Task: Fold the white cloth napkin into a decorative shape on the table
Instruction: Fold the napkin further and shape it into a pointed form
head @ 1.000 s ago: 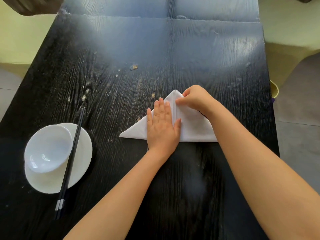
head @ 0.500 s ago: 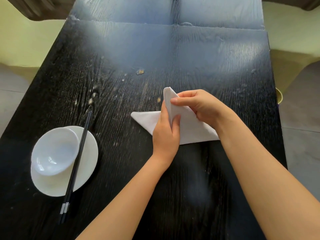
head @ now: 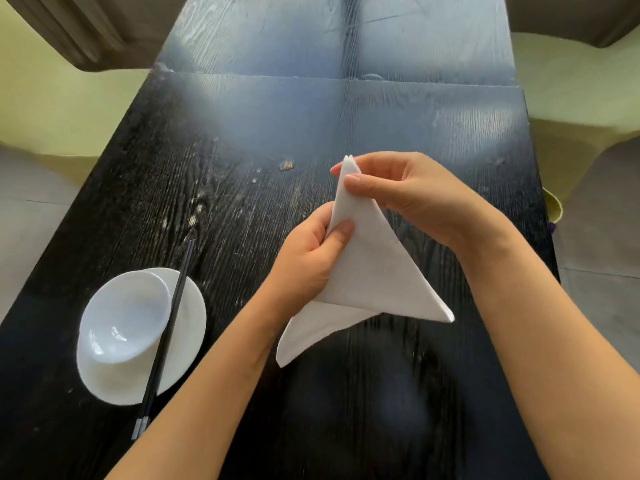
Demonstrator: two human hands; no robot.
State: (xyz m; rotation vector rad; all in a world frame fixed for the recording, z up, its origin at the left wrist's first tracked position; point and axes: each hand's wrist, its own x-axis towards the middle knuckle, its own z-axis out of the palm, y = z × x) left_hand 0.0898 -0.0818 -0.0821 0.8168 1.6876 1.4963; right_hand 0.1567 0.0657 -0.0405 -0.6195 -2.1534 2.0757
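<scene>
White cloth napkin (head: 372, 271), folded to a triangle, hangs above the black table (head: 242, 133). Right hand (head: 412, 199) pinches its top point; left hand (head: 311, 261) grips the left edge lower down.

One camera only, worn on my head, looking forward and down along the black table (head: 242, 140). My forearms come in from the bottom edge and fill the lower frame, so the view sits close over my left hand (head: 306, 258) and right hand (head: 412, 195). The wide lens bends the table's edges and takes in the far end, plus strips of floor on both sides. No second view overlaps it.
</scene>
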